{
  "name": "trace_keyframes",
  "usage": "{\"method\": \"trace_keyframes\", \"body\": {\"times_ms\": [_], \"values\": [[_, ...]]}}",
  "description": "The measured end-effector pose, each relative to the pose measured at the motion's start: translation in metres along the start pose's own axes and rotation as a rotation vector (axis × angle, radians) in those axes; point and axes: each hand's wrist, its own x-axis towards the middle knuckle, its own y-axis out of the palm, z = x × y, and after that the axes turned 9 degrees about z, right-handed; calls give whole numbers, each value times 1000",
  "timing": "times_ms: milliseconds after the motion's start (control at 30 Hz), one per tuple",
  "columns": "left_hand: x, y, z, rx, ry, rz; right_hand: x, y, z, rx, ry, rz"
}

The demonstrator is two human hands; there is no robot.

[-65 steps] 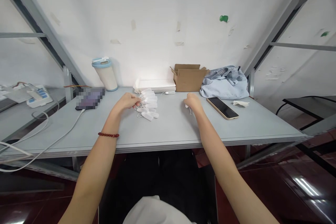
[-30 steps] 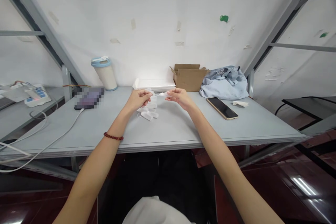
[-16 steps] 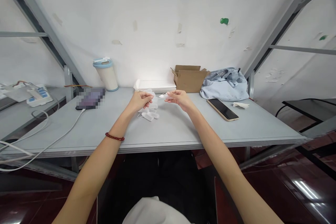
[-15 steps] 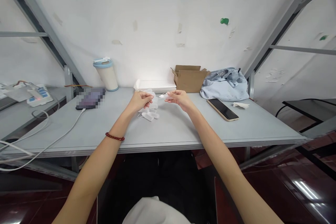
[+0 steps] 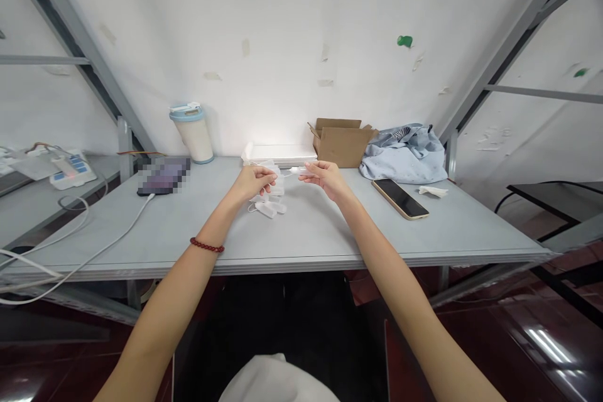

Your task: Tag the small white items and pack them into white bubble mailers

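Note:
Above the middle of the desk, my right hand [image 5: 325, 177] pinches a small white tag-like piece [image 5: 296, 170], whose narrow end points left. Across a short gap, my left hand [image 5: 257, 182] has its thumb and fingers closed on what looks like a thin white string from that piece; the string is too fine to follow fully. Below and behind my left hand lies a pile of similar white pieces [image 5: 267, 207], one with a thin loop showing. A flat white stack [image 5: 281, 152] rests just behind both hands, against the wall.
An opened cardboard box [image 5: 343, 146] and a pale blue cloth bundle [image 5: 404, 154] stand at the back right. Nearer are a phone [image 5: 400, 198] and crumpled tissue [image 5: 433, 191]. To the left are a tumbler [image 5: 194, 135], a cabled dark device [image 5: 164, 176] and a power strip [image 5: 71, 171].
Both hands hold nearly the same pose, with the white piece still between them. My right hand sits very slightly farther right; the whole view has shifted a little.

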Motion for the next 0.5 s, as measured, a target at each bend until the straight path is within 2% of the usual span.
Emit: {"method": "trace_keyframes", "body": {"times_ms": [500], "values": [[-3,1,-4,-36,26,38,-3,6,1,-51,-4,9]]}}
